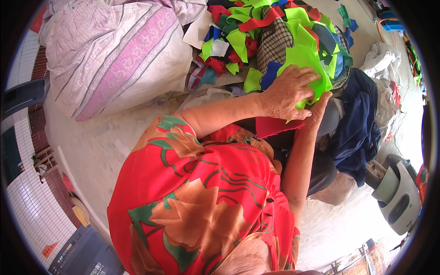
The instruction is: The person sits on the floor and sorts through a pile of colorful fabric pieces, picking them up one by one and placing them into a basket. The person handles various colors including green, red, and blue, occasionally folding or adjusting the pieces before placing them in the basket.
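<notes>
Left grip: my left hand (288,94) lay flat on a bright green cloth piece (306,64), fingers spread and pressing down on it rather than pinching.
Right grip: my right hand (317,111) came up from beneath, just under the left; its fingertips touched the lower edge of the green piece, but whether it was pinching I could not tell — the left hand hid most of it.
Green piece: directly under the left palm, at the near edge of the scrap heap (270,32), its far corner draped over a checked fabric (274,43).
Red piece: a flat red cloth (277,126) sat just below both hands, on the lap, touching the right wrist.
Around the grips: blue, red and green offcuts piled beyond the left fingers; a dark blue garment (357,123) hung to the right of the right hand; a large pink-and-white striped sack (114,59) stood well off to the left.
Risk: I judged the green piece could slide off the slope of the heap, since only a flat palm held it — loose scraps underneath might shift and come along.
Second risk: the red cloth rested unheld on the lap and could slip to the floor (91,151) if the arms moved.
</notes>
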A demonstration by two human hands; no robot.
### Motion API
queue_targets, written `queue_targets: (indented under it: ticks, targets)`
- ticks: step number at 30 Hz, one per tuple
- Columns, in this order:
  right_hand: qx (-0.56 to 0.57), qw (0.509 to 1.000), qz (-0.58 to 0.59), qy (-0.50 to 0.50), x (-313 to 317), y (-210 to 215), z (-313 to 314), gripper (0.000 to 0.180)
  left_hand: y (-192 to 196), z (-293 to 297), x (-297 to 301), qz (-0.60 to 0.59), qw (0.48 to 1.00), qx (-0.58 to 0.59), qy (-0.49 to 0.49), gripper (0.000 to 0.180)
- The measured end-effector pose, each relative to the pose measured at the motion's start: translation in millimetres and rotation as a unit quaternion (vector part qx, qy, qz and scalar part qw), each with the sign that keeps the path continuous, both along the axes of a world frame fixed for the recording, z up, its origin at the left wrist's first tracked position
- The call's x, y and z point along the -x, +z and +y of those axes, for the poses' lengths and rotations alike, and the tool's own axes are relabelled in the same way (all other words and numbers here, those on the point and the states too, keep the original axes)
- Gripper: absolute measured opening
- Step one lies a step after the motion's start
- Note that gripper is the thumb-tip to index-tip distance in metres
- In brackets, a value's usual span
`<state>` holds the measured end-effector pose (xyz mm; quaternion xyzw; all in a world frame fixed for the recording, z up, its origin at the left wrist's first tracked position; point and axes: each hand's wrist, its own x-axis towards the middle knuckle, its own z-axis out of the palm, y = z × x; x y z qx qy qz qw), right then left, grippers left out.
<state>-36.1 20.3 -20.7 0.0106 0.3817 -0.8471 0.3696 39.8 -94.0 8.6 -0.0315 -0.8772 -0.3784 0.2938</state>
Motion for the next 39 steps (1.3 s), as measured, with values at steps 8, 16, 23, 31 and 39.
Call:
queue_targets:
  ticks: [8, 16, 23, 31, 39]
  targets:
    - [-0.088, 0.993, 0.079, -0.007, 0, 9, -9, 0.037, -14, -40, -12, 0.003, 0.913, -0.407, -0.036, 0.017]
    - [-0.086, 0.994, 0.053, -0.026, 2, 13, -10, 0.038, -159, -128, -21, -0.247, 0.865, -0.116, 0.420, 0.064]
    - [-0.089, 0.993, 0.064, -0.043, 3, 7, -10, 0.035, -216, -150, -20, -0.354, 0.807, -0.113, 0.459, 0.043]
    - [-0.108, 0.992, 0.064, -0.032, 5, 11, -12, 0.035, -216, -183, -45, -0.026, 0.822, -0.418, 0.385, 0.022]
    - [-0.090, 0.993, 0.063, -0.031, 5, 9, -15, 0.034, -54, -107, -33, 0.011, 0.910, -0.364, 0.198, 0.020]
